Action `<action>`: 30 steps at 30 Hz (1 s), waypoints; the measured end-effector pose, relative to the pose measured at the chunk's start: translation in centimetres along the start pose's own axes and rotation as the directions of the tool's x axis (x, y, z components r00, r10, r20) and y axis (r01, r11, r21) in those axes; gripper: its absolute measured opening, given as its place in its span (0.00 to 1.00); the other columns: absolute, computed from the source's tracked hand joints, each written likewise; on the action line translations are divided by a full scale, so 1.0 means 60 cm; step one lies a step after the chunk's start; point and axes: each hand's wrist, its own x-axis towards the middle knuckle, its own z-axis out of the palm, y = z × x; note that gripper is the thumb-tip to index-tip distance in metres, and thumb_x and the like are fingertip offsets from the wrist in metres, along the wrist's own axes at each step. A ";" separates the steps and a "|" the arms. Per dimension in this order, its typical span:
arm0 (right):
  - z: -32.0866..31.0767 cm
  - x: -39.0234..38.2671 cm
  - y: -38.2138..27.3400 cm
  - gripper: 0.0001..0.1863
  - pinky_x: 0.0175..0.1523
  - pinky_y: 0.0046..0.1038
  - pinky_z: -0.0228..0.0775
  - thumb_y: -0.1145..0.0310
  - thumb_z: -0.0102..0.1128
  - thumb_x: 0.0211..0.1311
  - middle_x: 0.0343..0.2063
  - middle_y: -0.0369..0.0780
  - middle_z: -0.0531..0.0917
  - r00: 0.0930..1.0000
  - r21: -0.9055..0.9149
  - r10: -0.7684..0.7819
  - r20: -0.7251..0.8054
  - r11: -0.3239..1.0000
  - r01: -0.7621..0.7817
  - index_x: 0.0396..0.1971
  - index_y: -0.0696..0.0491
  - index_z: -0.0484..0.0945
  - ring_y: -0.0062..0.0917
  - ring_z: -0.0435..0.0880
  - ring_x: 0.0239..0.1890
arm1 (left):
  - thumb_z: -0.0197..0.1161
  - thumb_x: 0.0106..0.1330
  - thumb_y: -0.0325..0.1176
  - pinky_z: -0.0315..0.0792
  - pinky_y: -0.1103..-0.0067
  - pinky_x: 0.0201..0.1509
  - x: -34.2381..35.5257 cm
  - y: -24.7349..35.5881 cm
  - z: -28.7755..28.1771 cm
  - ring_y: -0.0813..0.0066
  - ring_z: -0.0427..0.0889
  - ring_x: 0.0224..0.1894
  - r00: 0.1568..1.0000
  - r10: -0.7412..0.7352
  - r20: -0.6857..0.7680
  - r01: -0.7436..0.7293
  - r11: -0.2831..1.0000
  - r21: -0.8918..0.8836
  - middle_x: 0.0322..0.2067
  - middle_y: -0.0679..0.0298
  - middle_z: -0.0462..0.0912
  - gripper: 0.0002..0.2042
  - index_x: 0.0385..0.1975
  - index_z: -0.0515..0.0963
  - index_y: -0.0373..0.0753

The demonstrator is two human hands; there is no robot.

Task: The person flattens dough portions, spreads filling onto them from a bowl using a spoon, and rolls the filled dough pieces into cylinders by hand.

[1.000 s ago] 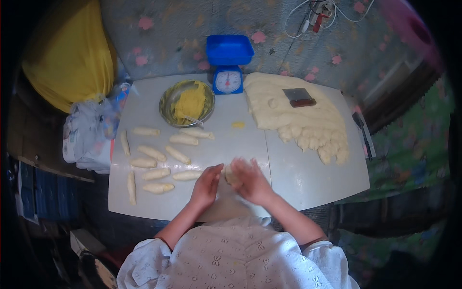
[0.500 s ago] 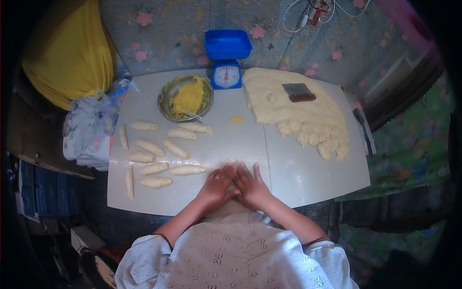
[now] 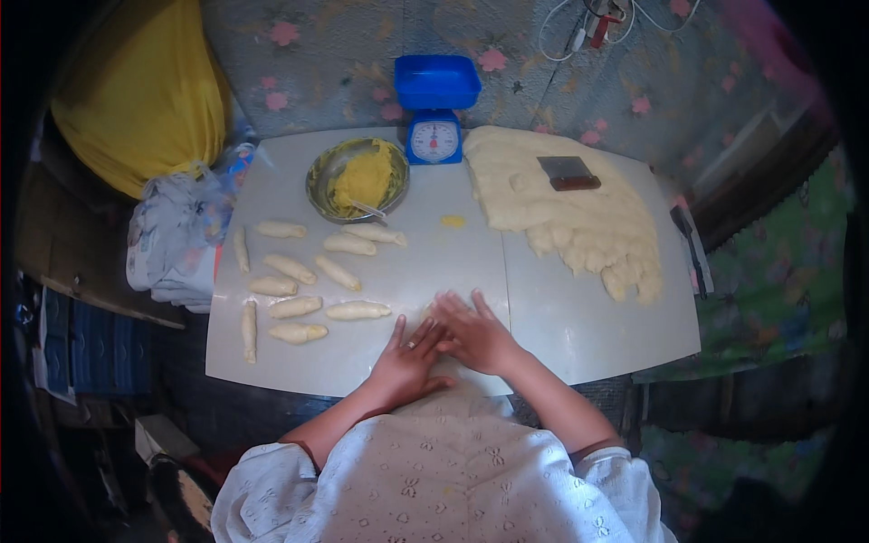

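- We take the round, shiny steel bowl holding a soft yellow paste as our landmark on the pale, smooth-topped table.
- We see the bare left hand well to the near side of the bowl and slightly right of it, fingers straight and pointing away from the body, thumb apart.
- We see the bare right hand farther right of the bowl, also on its near side, fingers outstretched and slanting inward so their tips meet or overlap the left fingers.
- We read both grips as loose and flat, neither one curled around anything; what lies beneath the palms and fingertips is hidden, so we cannot tell whether they press on something.
- We find the closest pale, tapered dough roll straight to the near side of the bowl, its long axis running left to right.
- Its right end sits just beside the left fingertips, so the left hand is clearly the nearer one.
- We place the big, cream-coloured slab of soft dough right of the bowl, well apart from both hands, the right being nearer.
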 end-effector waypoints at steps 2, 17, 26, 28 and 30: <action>-0.003 0.023 0.020 0.28 0.73 0.45 0.34 0.53 0.44 0.68 0.65 0.41 0.63 0.989 -0.003 0.048 0.137 0.999 -0.048 0.64 0.49 0.62 0.29 0.55 0.70 | 0.52 0.61 0.61 0.34 0.53 0.72 -0.007 0.004 -0.009 0.64 0.54 0.70 1.000 -0.003 0.017 0.003 1.000 0.001 0.66 0.57 0.60 0.39 0.66 0.57 0.39; 0.028 0.062 0.060 0.33 0.73 0.44 0.19 0.44 0.20 0.72 0.70 0.37 0.54 0.989 0.388 0.080 0.128 0.913 -0.124 0.67 0.47 0.58 0.27 0.45 0.73 | 0.57 0.60 0.58 0.36 0.56 0.72 0.007 0.026 0.000 0.60 0.48 0.72 0.987 -0.084 -0.136 0.058 0.981 -0.184 0.68 0.51 0.54 0.42 0.66 0.54 0.34; 0.030 -0.025 0.021 0.33 0.73 0.47 0.24 0.47 0.36 0.69 0.69 0.41 0.54 0.998 0.095 -0.003 0.069 0.996 -0.004 0.68 0.51 0.54 0.28 0.47 0.73 | 0.60 0.58 0.57 0.48 0.55 0.70 -0.020 0.022 0.009 0.57 0.59 0.68 0.991 0.132 -0.021 -0.133 0.991 -0.031 0.64 0.52 0.62 0.38 0.63 0.62 0.38; 0.028 -0.053 0.003 0.34 0.73 0.47 0.25 0.47 0.39 0.68 0.69 0.41 0.55 0.992 -0.060 0.016 0.123 0.998 -0.008 0.68 0.52 0.53 0.28 0.47 0.73 | 0.60 0.58 0.56 0.50 0.56 0.69 -0.028 0.015 0.005 0.57 0.60 0.67 0.985 0.172 -0.024 -0.173 0.983 -0.061 0.63 0.52 0.64 0.37 0.61 0.64 0.37; 0.011 -0.061 -0.015 0.36 0.73 0.48 0.26 0.46 0.41 0.67 0.69 0.42 0.56 0.979 -0.139 0.080 0.187 0.989 -0.055 0.67 0.54 0.54 0.29 0.48 0.72 | 0.61 0.59 0.54 0.54 0.58 0.68 -0.030 0.013 -0.015 0.54 0.62 0.66 0.996 0.034 -0.088 -0.060 0.949 -0.308 0.62 0.50 0.65 0.35 0.59 0.65 0.33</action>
